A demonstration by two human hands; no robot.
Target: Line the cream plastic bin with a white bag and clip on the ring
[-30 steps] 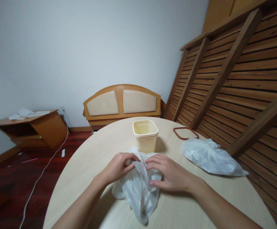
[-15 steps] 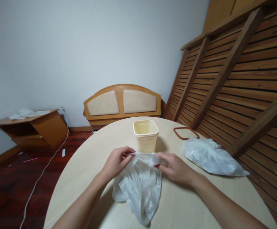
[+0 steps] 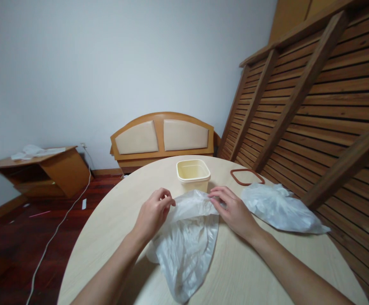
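Note:
A thin white plastic bag (image 3: 186, 241) hangs from my two hands above the round table (image 3: 104, 237), its lower end drooping towards me. My left hand (image 3: 154, 212) is closed, thumb and fingers pinching the bag's upper left edge. On the other side, my right hand (image 3: 230, 209) pinches the upper right edge between thumb and fingertips. The bag's top is stretched between them. Just beyond it stands a pale yellow square bin (image 3: 193, 173), upright and open at the top; the bag hides its lower part.
To the right on the table lie a brown rounded-square ring (image 3: 247, 177) and a bunched white bag pile (image 3: 283, 207). A slatted wooden panel (image 3: 324, 110) leans on the right. Behind is a headboard (image 3: 162, 135). A white cable (image 3: 57, 228) runs over the floor near a low cabinet (image 3: 66, 171).
My hands have risen slightly and moved a little farther apart. The bag's top edge has opened out and lifted, now covering more of the bin's front.

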